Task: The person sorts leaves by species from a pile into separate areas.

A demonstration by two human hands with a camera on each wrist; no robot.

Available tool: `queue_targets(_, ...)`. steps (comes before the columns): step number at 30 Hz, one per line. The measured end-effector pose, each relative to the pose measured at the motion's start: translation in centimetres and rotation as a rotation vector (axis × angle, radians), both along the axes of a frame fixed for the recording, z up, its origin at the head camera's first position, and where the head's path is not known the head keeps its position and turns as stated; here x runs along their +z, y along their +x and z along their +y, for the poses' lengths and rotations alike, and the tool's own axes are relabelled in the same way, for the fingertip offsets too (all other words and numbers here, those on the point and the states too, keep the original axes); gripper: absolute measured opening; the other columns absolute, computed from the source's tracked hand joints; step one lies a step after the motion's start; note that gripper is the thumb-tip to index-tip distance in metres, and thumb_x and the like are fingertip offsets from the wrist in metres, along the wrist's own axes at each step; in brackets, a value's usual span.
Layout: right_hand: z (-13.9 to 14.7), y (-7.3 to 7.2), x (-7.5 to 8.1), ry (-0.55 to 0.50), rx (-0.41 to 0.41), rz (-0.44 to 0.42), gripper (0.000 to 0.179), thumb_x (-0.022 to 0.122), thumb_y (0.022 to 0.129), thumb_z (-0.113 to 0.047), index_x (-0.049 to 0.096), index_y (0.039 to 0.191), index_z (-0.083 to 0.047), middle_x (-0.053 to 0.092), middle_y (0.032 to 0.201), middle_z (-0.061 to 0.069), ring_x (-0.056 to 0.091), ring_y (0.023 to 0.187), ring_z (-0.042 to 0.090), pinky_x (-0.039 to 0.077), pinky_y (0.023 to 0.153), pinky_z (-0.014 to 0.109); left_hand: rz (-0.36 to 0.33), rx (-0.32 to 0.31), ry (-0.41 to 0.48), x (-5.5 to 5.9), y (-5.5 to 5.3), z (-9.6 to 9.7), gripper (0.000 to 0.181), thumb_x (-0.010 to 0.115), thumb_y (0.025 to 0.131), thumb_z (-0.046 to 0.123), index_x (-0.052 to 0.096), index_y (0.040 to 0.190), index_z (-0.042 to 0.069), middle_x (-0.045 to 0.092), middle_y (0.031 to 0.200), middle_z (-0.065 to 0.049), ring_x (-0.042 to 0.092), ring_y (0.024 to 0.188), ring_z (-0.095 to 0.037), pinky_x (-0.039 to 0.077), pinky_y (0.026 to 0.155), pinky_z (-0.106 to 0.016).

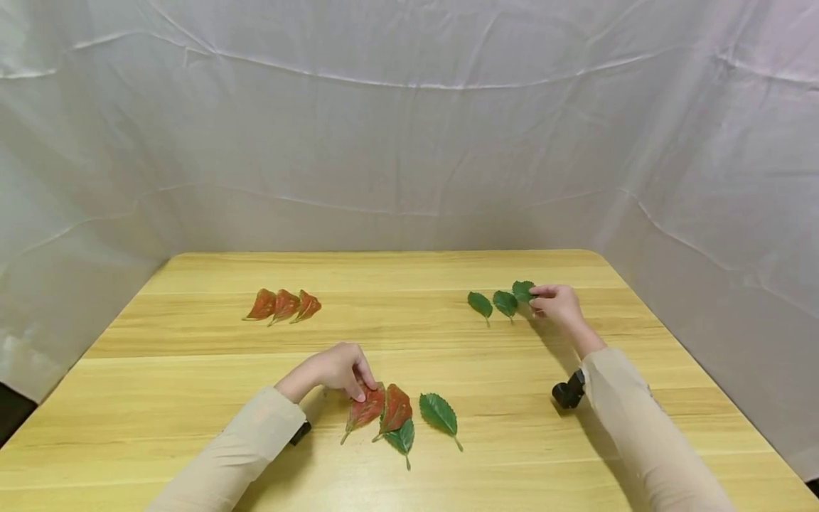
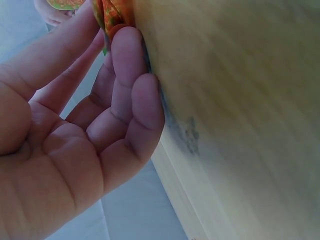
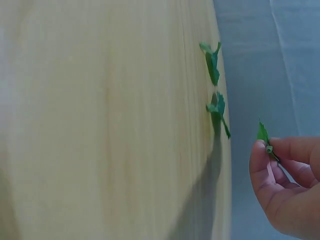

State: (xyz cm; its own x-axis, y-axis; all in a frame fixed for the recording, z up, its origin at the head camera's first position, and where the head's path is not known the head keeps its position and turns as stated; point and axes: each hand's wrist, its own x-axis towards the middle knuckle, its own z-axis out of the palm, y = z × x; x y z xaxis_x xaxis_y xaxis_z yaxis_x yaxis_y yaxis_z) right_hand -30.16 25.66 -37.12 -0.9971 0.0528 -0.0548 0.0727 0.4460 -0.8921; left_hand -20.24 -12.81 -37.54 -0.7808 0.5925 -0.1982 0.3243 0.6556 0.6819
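Note:
At the front middle of the table, my left hand [image 1: 335,370] pinches a red leaf [image 1: 367,409] between thumb and fingers. Beside it a second red leaf [image 1: 397,407] partly covers a green leaf [image 1: 402,436]. To their right lies another green leaf [image 1: 438,412]. Over at the back right, my right hand [image 1: 558,304] holds a green leaf [image 3: 262,132] by its stem end, thumb against fingers. In the right wrist view this leaf shows apart from two green leaves [image 3: 212,62] on the table, which sit left of the hand in the head view.
Three red leaves [image 1: 284,306] lie overlapping in a row at the back left of the wooden table [image 1: 384,320]. Pale fabric [image 1: 397,142] hangs behind the table and along both sides. A black wrist device [image 1: 568,391] hangs under the right sleeve.

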Motion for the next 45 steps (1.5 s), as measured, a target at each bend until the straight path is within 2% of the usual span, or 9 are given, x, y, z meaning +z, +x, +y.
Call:
queue_targets(6, 0.6, -0.5, -0.3, -0.092, -0.049, -0.058, 0.032, 0.052, 0.083, 0.008, 0.047, 0.114, 0.017, 0.059, 0.076, 0.006, 0.058, 0.058, 0.009, 0.051, 0.062, 0.025, -0.005, -0.003, 0.006, 0.0, 0.0, 0.0, 0.017, 0.073, 0.065, -0.008, 0.072, 0.079, 0.001, 0.067, 0.074, -0.004, 0.055, 0.059, -0.006, 0.046, 0.052, -0.02)
queue_targets(12, 1.2, -1.4, -1.2, -0.151, -0.062, -0.102, 0.03, 0.05, 0.083, 0.011, 0.046, 0.111, 0.021, 0.059, 0.07, 0.006, 0.059, 0.054, 0.011, 0.051, 0.057, 0.025, -0.003, 0.001, -0.005, 0.2, 0.1, 0.1, 0.016, 0.073, 0.065, -0.007, 0.072, 0.079, 0.001, 0.067, 0.075, -0.004, 0.054, 0.06, -0.006, 0.045, 0.053, -0.019)
queue_targets(20, 1.8, -1.9, -1.7, -0.03, -0.048, -0.118, 0.027, 0.053, 0.082, 0.009, 0.05, 0.107, 0.02, 0.057, 0.071, 0.005, 0.056, 0.056, 0.01, 0.051, 0.056, 0.026, -0.01, 0.005, 0.006, 0.1, 0.2, 0.1, 0.016, 0.073, 0.066, -0.008, 0.071, 0.079, 0.001, 0.067, 0.076, -0.004, 0.054, 0.059, -0.006, 0.045, 0.052, -0.019)
queue_targets(23, 2.3, -2.4, -2.4, -0.024, -0.032, -0.112, 0.022, 0.058, 0.08, 0.008, 0.055, 0.099, 0.016, 0.057, 0.073, 0.008, 0.056, 0.057, 0.013, 0.051, 0.058, 0.028, -0.014, 0.008, 0.006, 0.0, 0.2, 0.1, 0.016, 0.073, 0.066, -0.008, 0.071, 0.079, 0.001, 0.067, 0.075, -0.004, 0.054, 0.059, -0.006, 0.045, 0.052, -0.02)
queue_targets(24, 2.7, -2.7, -2.8, -0.056, -0.008, -0.09, 0.017, 0.06, 0.078, 0.007, 0.059, 0.094, 0.014, 0.057, 0.071, 0.008, 0.055, 0.055, 0.013, 0.051, 0.055, 0.027, -0.013, 0.009, 0.004, 0.0, 0.2, 0.2, 0.016, 0.073, 0.065, -0.008, 0.071, 0.079, 0.001, 0.067, 0.075, -0.004, 0.054, 0.059, -0.006, 0.045, 0.052, -0.019)
queue_targets(27, 2.8, -2.8, -3.0, -0.056, 0.009, -0.085, 0.014, 0.062, 0.077, 0.006, 0.06, 0.09, 0.011, 0.057, 0.073, 0.011, 0.056, 0.055, 0.015, 0.051, 0.056, 0.029, -0.011, 0.013, -0.005, 0.1, 0.1, 0.2, 0.016, 0.073, 0.065, -0.007, 0.071, 0.079, 0.002, 0.067, 0.075, -0.003, 0.053, 0.059, -0.006, 0.045, 0.052, -0.019)
queue_targets(36, 1.2, -1.2, -1.4, 0.114, -0.049, -0.064, 0.027, 0.057, 0.081, 0.001, 0.055, 0.104, 0.016, 0.057, 0.088, 0.012, 0.053, 0.06, 0.009, 0.049, 0.055, 0.023, -0.003, 0.018, -0.014, 0.1, 0.1, 0.2, 0.016, 0.073, 0.065, -0.008, 0.071, 0.078, 0.002, 0.066, 0.073, -0.002, 0.051, 0.057, -0.005, 0.044, 0.051, -0.019)
queue_targets(40, 0.9, -1.0, -1.3, 0.187, -0.071, -0.017, 0.026, 0.058, 0.082, -0.001, 0.057, 0.103, 0.012, 0.059, 0.087, 0.012, 0.053, 0.061, 0.013, 0.048, 0.054, 0.024, -0.005, 0.014, -0.008, 0.1, 0.1, 0.2, 0.016, 0.073, 0.065, -0.008, 0.071, 0.078, 0.002, 0.066, 0.073, -0.002, 0.051, 0.056, -0.005, 0.044, 0.051, -0.019)
queue_targets(45, 0.6, -0.6, -1.1, 0.242, -0.061, 0.037, 0.025, 0.058, 0.082, -0.003, 0.058, 0.104, 0.01, 0.06, 0.093, 0.02, 0.057, 0.07, 0.022, 0.049, 0.057, 0.025, -0.004, 0.008, -0.002, 0.1, 0.1, 0.2, 0.016, 0.073, 0.065, -0.008, 0.071, 0.078, 0.001, 0.066, 0.073, -0.003, 0.051, 0.056, -0.005, 0.044, 0.051, -0.019)
